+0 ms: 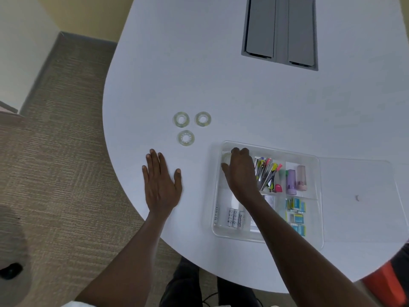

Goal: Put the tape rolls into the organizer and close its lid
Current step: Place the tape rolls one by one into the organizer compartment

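Here the clear organizer (318, 173) sits on the white table (221, 74), close to the table's near curved edge, with its lid (365, 185) swung open flat on the side away from the tape rolls. The right hand (241, 171) reaches into the organizer's far corner nearest the rolls, fingers curled down over a pale round thing (226, 157) there; whether they actually grip it cannot be told. Three tape rolls (186, 138) lie flat on bare tabletop just beyond that same corner, apart from one another and from the organizer wall. The left hand (161, 185) rests palm down, fingers spread and holding nothing, beside the organizer and short of the rolls. Open table stretches from the organizer's far wall up to a grey hatch (280, 32). Other compartments hold clips (267, 173), batteries (234, 218) and small boxes (297, 216).
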### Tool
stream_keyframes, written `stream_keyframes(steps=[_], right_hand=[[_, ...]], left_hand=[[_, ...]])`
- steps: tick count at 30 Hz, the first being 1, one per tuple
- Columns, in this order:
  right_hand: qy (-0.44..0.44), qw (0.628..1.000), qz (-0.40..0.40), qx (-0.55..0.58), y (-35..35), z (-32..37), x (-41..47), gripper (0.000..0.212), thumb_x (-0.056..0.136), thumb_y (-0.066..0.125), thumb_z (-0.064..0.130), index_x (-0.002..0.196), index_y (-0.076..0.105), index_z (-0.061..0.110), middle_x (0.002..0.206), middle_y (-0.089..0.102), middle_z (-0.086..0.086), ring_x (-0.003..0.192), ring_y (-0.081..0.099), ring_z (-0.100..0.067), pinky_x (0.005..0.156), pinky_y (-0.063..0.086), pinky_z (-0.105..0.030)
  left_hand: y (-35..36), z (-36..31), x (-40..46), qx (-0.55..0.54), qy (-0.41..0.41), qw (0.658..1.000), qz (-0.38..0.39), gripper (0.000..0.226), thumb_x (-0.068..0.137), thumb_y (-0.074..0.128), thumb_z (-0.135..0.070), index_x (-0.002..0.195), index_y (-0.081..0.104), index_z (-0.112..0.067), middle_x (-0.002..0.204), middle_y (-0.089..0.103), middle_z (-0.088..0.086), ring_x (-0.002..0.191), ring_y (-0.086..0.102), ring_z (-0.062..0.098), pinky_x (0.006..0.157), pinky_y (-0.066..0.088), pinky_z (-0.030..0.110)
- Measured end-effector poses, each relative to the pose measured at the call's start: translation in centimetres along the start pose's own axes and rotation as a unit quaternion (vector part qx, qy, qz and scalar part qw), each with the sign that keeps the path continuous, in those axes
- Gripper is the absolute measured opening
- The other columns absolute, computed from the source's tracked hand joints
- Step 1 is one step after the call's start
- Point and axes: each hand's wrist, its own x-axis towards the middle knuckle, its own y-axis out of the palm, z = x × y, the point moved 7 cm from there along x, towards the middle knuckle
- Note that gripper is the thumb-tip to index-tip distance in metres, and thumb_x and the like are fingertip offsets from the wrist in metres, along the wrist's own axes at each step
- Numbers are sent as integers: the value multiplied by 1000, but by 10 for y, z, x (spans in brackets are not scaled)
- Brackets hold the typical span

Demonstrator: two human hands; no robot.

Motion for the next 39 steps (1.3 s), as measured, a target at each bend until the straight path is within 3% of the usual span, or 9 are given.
stream_keyframes(steps=[6, 9, 12, 17, 22, 29, 32, 36, 39], right_hand=[[2, 999, 19, 26, 11, -7, -2, 35, 84, 56, -11, 118, 51, -2, 107, 52, -22, 82, 58, -36, 68, 49, -40], [14, 1000, 16, 16, 5, -11, -1, 35, 86, 54, -8, 120, 52, 0, 111, 52, -21, 86, 60, -36, 66, 43, -32], [22, 999, -34, -23, -12, -4, 1, 18, 88, 54, 6, 105, 61, 4, 107, 58, -16, 92, 60, -33, 69, 51, -36], [-112, 990, -82, 5, -25, 47, 15, 8, 85, 55, 1, 87, 63, 1, 92, 62, -17, 86, 58, -35, 66, 51, -40], [-221, 975, -22, -24, -3, 81, 35, 31, 88, 54, -1, 119, 59, 1, 122, 61, -16, 101, 58, -34, 68, 57, -45], [-283, 946, 71, -140, 41, 99, 56, 55, 95, 52, 14, 147, 33, 10, 157, 27, -22, 129, 45, -39, 86, 56, -46], [-298, 939, 76, -154, 49, 104, 55, 49, 97, 48, 7, 144, 35, 10, 152, 32, -23, 121, 49, -38, 82, 58, -45], [-298, 944, 64, -125, 46, 109, 50, 34, 94, 49, 1, 127, 46, 7, 117, 51, -17, 97, 55, -31, 70, 56, -39], [-286, 953, 59, -81, 35, 109, 46, 37, 91, 51, 4, 128, 47, 6, 115, 53, -15, 98, 54, -30, 70, 54, -39]], left_hand=[[1, 1, 0, 7, -1, 1000, -14, 72, 104, 36, -44, 159, 17, -2, 170, 10, 18, 160, 7, 30, 130, 13, 49], [1, 1, 0, 12, 0, 1000, -21, 71, 104, 36, -44, 159, 18, -2, 170, 11, 18, 159, 8, 30, 129, 15, 49], [1, 0, 0, 12, -2, 1000, -25, 71, 104, 36, -44, 159, 19, -3, 170, 12, 17, 159, 9, 29, 129, 16, 49], [0, 0, 0, 4, -2, 999, -34, 71, 103, 38, -44, 158, 22, -3, 169, 14, 17, 159, 10, 29, 129, 16, 47], [0, 2, 0, -10, -6, 999, -44, 69, 102, 41, -43, 157, 26, -4, 169, 17, 16, 159, 12, 27, 129, 16, 46], [1, 3, 0, -17, -7, 998, -54, 65, 102, 42, -39, 156, 29, -4, 168, 20, 15, 159, 14, 27, 129, 19, 47], [2, 3, 0, -20, -9, 998, -55, 64, 103, 41, -38, 156, 28, -4, 169, 20, 15, 159, 14, 26, 129, 19, 47], [1, 3, 0, -17, -11, 998, -56, 64, 103, 41, -38, 156, 29, -4, 169, 20, 15, 159, 14, 26, 129, 18, 47], [0, 2, 0, -14, -9, 998, -60, 64, 103, 41, -37, 156, 30, -4, 168, 21, 15, 158, 16, 27, 129, 19, 47]])
